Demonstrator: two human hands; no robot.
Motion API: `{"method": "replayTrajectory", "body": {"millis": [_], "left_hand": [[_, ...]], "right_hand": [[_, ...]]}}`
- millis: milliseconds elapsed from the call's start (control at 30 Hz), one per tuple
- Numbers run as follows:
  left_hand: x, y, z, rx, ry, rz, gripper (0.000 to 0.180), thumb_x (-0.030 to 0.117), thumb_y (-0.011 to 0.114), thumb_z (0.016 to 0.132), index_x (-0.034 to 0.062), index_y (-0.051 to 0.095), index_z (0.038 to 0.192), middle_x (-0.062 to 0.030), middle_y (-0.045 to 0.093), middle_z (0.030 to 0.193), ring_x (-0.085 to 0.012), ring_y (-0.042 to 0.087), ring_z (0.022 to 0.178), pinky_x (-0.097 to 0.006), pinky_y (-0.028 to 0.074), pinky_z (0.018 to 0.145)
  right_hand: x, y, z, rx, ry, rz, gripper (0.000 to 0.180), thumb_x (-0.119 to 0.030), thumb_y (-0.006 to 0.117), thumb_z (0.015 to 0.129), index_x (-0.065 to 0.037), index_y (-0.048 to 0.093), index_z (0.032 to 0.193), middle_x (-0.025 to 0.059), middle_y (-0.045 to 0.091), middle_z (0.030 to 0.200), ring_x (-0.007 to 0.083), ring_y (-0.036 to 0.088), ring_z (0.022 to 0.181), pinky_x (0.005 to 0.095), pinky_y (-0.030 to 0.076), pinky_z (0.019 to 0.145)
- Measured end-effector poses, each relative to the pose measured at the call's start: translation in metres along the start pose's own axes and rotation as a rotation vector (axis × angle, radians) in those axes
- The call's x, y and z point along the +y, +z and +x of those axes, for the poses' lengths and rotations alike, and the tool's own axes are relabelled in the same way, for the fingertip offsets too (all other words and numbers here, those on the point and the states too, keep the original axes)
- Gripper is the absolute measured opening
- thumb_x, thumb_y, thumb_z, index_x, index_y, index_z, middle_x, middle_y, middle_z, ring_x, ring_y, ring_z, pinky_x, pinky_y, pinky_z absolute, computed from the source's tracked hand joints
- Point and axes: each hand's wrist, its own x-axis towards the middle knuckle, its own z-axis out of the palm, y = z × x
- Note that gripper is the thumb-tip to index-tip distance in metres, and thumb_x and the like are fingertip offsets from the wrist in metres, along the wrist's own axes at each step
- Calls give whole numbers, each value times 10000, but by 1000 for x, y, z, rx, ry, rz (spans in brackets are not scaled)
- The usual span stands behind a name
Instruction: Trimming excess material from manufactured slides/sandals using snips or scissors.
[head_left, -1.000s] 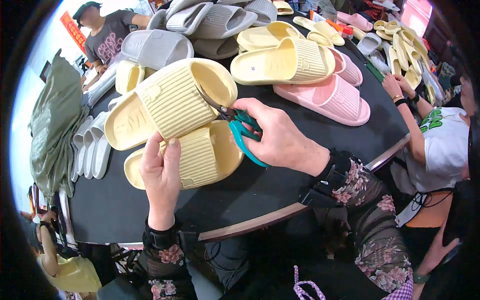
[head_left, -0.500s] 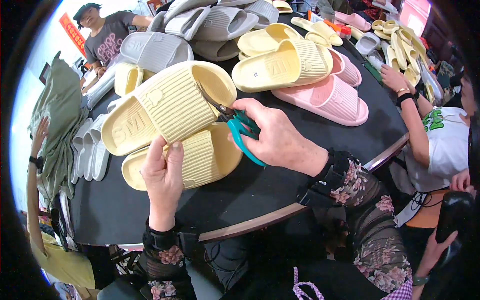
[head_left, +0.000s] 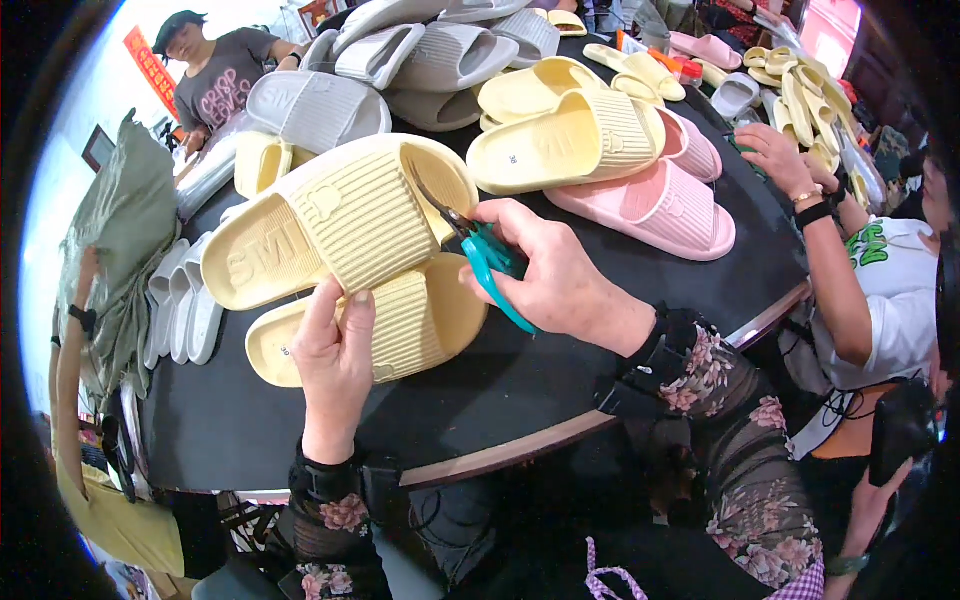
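Observation:
My left hand pinches the near edge of a yellow slide sandal, thumb and fingertips closed on the rim of its ribbed strap. A second yellow slide sandal lies just below it on the black table, partly covered by that hand. My right hand grips a pair of scissors with teal handles. Their dark blades reach into the toe opening of the upper sandal, at the strap's front edge. Whether the blades touch the strap I cannot tell.
More yellow sandals rest on pink ones to the right. Grey slides are heaped at the back, white ones stand left. A co-worker works on the right; another person is at the far left. The black table has a curved near edge.
The scissors' blades have swung more upright and look slightly more open in the toe opening. My left hand keeps its hold. The co-worker's hands on the right have shifted.

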Motion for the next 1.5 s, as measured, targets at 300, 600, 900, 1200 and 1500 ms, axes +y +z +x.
{"method": "replayTrajectory", "body": {"millis": [300,600,900,1200,1500], "left_hand": [[8,-4,-2,-68,-7,108,261,67,523,950,-40,553,1186,-6,611,993,-44,512,865,-179,406,768],[5,-2,-2,-39,42,82,256,65,532,945,-43,557,1176,-9,614,990,-51,514,870,-186,407,775],[6,-2,-1,-58,1,44,261,54,530,943,-44,552,1184,2,601,972,-25,491,832,-163,390,732],[5,-2,0,-49,-5,64,277,76,515,954,-46,545,1201,-38,624,1036,-68,532,927,-205,420,817],[1,-7,1,-6,-70,47,286,53,489,956,-54,521,1220,-70,627,1056,-87,553,944,-219,434,828]], "right_hand": [[-7,-3,1,22,-4,-64,418,-154,680,789,37,508,1119,220,624,791,300,659,706,375,508,620],[-4,-2,2,45,-71,-88,395,-135,665,793,34,505,1113,226,609,803,346,632,704,399,496,612],[-1,-2,1,41,-91,-74,384,-109,664,815,25,498,1134,172,613,816,260,605,723,352,490,629],[-7,-5,2,35,-41,-68,352,-116,650,816,25,502,1103,226,617,827,355,636,751,390,500,644],[11,8,6,125,-11,146,359,-125,691,799,28,523,1077,170,623,748,206,630,659,329,492,607]]}}
